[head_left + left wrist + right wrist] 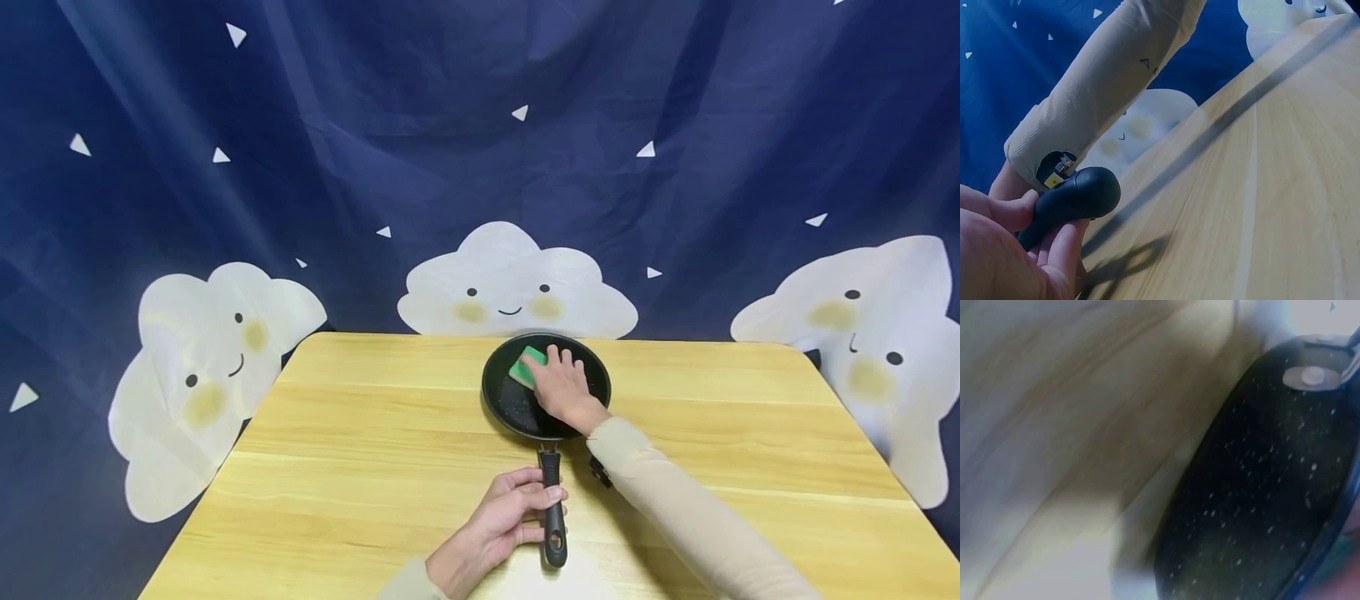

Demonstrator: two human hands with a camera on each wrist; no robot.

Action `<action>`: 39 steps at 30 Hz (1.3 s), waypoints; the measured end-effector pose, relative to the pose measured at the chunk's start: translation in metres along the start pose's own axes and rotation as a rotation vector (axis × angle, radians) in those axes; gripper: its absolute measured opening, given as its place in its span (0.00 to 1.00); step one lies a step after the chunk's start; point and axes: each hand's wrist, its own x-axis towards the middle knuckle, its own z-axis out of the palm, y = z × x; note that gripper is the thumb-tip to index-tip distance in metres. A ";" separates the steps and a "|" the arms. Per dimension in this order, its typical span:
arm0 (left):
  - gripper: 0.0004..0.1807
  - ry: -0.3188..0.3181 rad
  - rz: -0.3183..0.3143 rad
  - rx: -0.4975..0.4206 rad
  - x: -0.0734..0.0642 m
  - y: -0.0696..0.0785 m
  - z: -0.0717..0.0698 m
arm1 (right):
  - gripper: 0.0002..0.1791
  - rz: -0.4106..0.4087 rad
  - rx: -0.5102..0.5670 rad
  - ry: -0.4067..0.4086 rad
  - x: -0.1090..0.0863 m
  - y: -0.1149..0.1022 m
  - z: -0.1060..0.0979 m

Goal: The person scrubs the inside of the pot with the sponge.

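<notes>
A black frying pan (pixel 517 412) is at the far middle of the table, its handle (pixel 553 508) pointing toward me. My left hand (pixel 498 517) grips that handle, thumb across the top and fingers beneath; in the left wrist view the rounded handle end (pixel 1094 194) sticks out past the hand above the table. Inside the pan, my right hand (pixel 562 387) holds a green sponge (pixel 534 357) with a pale underside, thumb over it. The right wrist view shows the pan's speckled outer side (pixel 1254 481), with fingers and a bit of green blurred at its rim.
The light wooden table (pixel 360 433) extends around the pan on both sides. Behind it hangs a dark blue curtain (pixel 450 125) with white clouds and triangles. The right forearm's beige sleeve (pixel 690 517) crosses over the table's right part, with a small dark device (pixel 600 472) under the wrist.
</notes>
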 end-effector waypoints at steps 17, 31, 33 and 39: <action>0.13 0.030 0.006 0.006 0.000 -0.002 0.002 | 0.26 0.068 -0.137 -0.008 -0.017 0.019 -0.013; 0.16 0.031 -0.008 0.015 -0.001 -0.001 0.001 | 0.23 0.050 -0.122 -0.098 -0.038 0.018 -0.036; 0.16 0.030 -0.010 0.016 -0.001 -0.001 0.001 | 0.23 0.028 -0.122 -0.112 -0.042 0.017 -0.037; 0.16 0.014 -0.005 0.017 0.000 -0.002 0.001 | 0.22 -0.025 -0.092 -0.154 -0.053 0.011 -0.044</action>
